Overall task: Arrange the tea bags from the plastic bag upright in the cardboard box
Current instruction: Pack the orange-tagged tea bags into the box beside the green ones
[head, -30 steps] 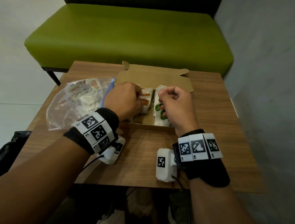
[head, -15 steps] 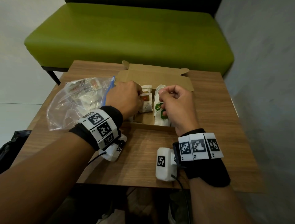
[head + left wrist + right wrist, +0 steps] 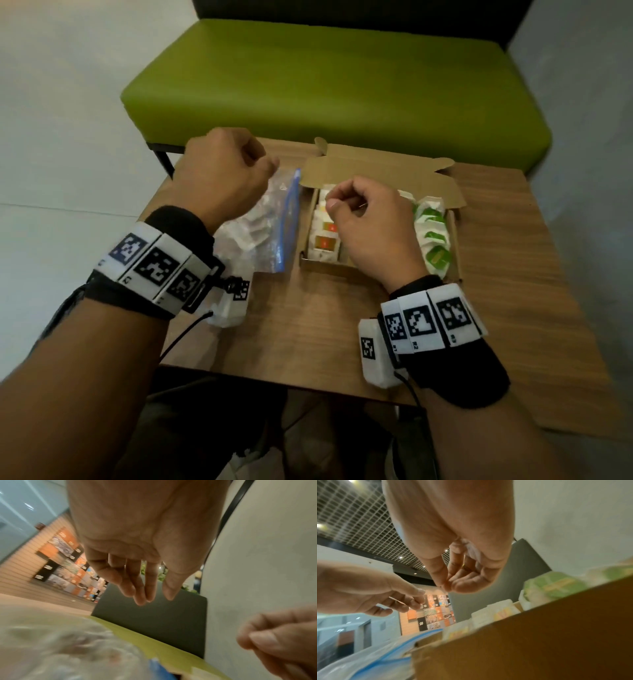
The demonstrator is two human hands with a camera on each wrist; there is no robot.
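My left hand (image 3: 219, 181) hovers above the plastic bag (image 3: 270, 226), fingers loosely extended, holding nothing. My right hand (image 3: 370, 222) hangs over the cardboard box (image 3: 380, 178), fingers curled, empty. Tea bags (image 3: 323, 243) stand upright inside; the bag lies at the box's 9 o'clock on the table (image 3: 308, 329).

Table (image 3: 308, 342) — lower centre of the head view; bench (image 3: 342, 78) behind it, across the upper frame. Cardboard box (image 3: 376, 171) on the table, centre right, tea bags (image 3: 325, 243) standing inside in what look like two rows. Plastic bag (image 3: 270, 233) just left of the box — touching it, apparently. Left hand (image 3: 219, 178) above the bag; right hand (image 3: 370, 222) above the box.
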